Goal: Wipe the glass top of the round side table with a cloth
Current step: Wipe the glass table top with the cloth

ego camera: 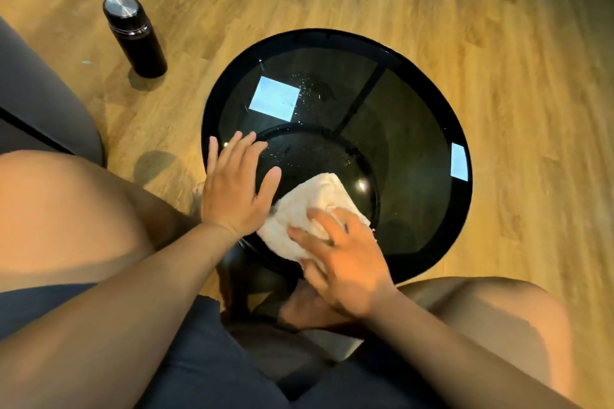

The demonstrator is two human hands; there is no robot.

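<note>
The round side table (415, 149) has a dark glass top in a black rim and stands right in front of me, between my knees. Water drops speckle the glass near its far left. A folded white cloth (312, 206) lies on the near part of the glass. My right hand (345, 259) presses flat on the near end of the cloth, fingers spread over it. My left hand (236, 189) rests flat and open on the glass at the near left edge, its thumb beside the cloth.
A black flask (134, 35) with a metal lid stands on the wooden floor to the far left of the table. A grey sofa edge (40, 103) is at the left. My bare knees flank the table.
</note>
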